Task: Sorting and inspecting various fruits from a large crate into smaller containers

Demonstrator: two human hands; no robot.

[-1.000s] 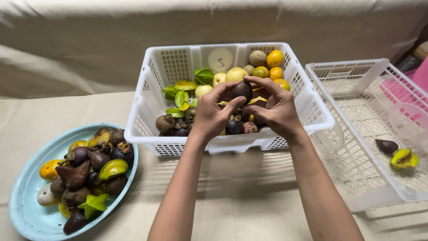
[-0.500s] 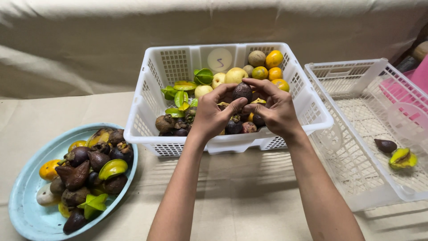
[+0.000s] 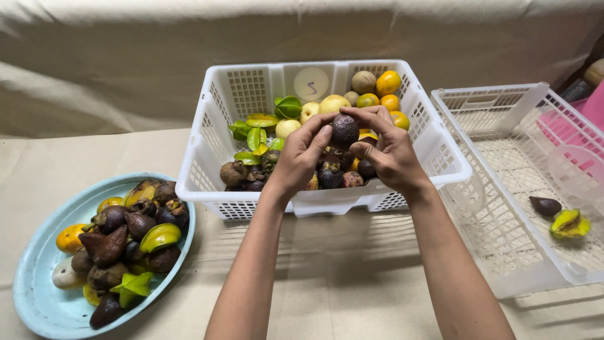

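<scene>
Both hands hold one dark brown scaly fruit (image 3: pixel 345 130) over the white plastic basket (image 3: pixel 207 160). My left hand (image 3: pixel 302 157) pinches it from the left, my right hand (image 3: pixel 387 151) from the right. The basket holds mixed fruit: green starfruit (image 3: pixel 255 135), pale yellow round fruit (image 3: pixel 332 104), oranges (image 3: pixel 388 82) and dark purple fruit (image 3: pixel 328 177) beneath the hands.
A light blue oval plate (image 3: pixel 38 296) at the left carries dark scaly fruit, starfruit and an orange. A second white basket (image 3: pixel 503 208) at the right holds one dark scaly fruit (image 3: pixel 545 205) and a yellow-green starfruit (image 3: pixel 569 223). Beige cloth covers the table and backdrop.
The hands stay over the basket, turning the dark fruit slightly between the fingertips. Nothing else has moved.
</scene>
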